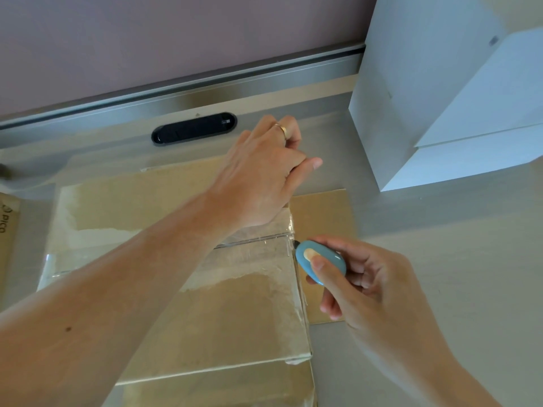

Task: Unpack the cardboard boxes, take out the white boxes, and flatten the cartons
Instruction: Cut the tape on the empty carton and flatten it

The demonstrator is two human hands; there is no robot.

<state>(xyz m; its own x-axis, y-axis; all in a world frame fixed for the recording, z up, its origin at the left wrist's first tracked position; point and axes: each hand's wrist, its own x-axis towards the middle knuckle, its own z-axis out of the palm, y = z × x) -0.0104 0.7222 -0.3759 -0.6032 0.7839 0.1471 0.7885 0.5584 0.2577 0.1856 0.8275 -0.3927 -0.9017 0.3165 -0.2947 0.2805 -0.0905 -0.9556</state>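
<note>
A brown cardboard box (235, 312) sealed with clear tape lies on the grey table in front of me. My left hand (264, 177) reaches across its top, and the fingers curl over the far right corner. My right hand (376, 289) grips a small blue box cutter (320, 261), thumb pressed on its top. The cutter's tip touches the right end of the taped centre seam (252, 240). Two white boxes (440, 98) stand stacked at the back right of the table.
A flat piece of cardboard (323, 207) shows to the right of the box. Another printed carton (7, 230) pokes in at the left edge. A black cable port (194, 127) sits in the table near the metal rail and back wall.
</note>
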